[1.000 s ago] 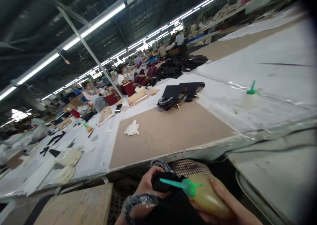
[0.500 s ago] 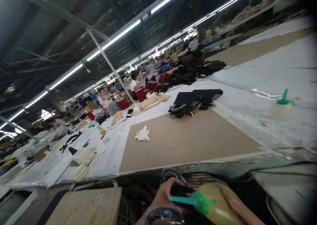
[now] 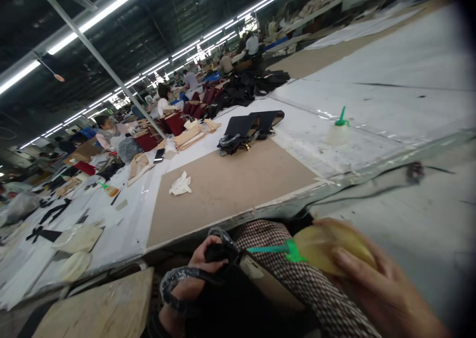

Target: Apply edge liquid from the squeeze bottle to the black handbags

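The right hand (image 3: 375, 283) is wrapped around a yellowish squeeze bottle (image 3: 330, 249), fingers (image 3: 357, 266) closed over its rounded body; the bottle lies sideways, low in the view and just in front of the bench (image 3: 230, 189) edge; its green nozzle (image 3: 273, 249) points left toward the left hand (image 3: 199, 278). The left hand's fingers are closed on a black bag piece (image 3: 238, 298), gripping its upper edge beside a plastic-wrapped strap (image 3: 186, 278) that loops over the hand; the nozzle tip ends just short of those fingers, close above the black piece's pale inner edge. A checked fabric (image 3: 297, 278) runs under the nozzle and bottle, between the two hands. Up on the bench, well apart from the hands, lie a crumpled white cloth (image 3: 181, 184), a stack of black bags (image 3: 249, 130) and a second bottle with a green spout (image 3: 337, 130); other people sit working far along the bench.
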`<state>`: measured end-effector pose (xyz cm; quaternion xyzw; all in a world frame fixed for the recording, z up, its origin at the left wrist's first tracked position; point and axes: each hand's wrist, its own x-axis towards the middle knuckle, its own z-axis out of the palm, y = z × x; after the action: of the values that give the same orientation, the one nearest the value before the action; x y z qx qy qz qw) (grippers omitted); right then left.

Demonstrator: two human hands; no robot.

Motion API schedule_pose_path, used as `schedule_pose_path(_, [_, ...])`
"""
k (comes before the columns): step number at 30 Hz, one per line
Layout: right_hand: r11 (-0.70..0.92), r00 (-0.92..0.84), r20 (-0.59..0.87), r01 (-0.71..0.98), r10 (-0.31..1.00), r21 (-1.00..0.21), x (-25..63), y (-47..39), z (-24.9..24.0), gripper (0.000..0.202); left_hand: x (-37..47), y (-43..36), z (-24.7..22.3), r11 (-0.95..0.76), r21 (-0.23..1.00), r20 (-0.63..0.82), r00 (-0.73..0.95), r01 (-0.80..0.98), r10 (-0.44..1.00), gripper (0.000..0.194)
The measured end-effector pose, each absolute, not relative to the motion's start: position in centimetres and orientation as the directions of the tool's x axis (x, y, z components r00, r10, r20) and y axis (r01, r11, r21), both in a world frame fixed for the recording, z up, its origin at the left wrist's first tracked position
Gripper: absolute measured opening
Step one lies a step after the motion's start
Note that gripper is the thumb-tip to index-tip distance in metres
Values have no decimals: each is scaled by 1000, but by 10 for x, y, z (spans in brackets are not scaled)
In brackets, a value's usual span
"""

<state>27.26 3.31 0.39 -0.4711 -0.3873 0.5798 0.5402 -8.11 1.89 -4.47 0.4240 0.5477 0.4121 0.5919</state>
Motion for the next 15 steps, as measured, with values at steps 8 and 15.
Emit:
schedule_pose_path(8, [284,-28,283,99,959,-954,277,15,-17,47,-75,23,-40,337,938,-333,57,-86,941,63])
schedule_pose_path(15, [410,-32,411,174,911,-896,264,8,-25,51,-76,28,-32,353,936,-351,68,-18,934,54])
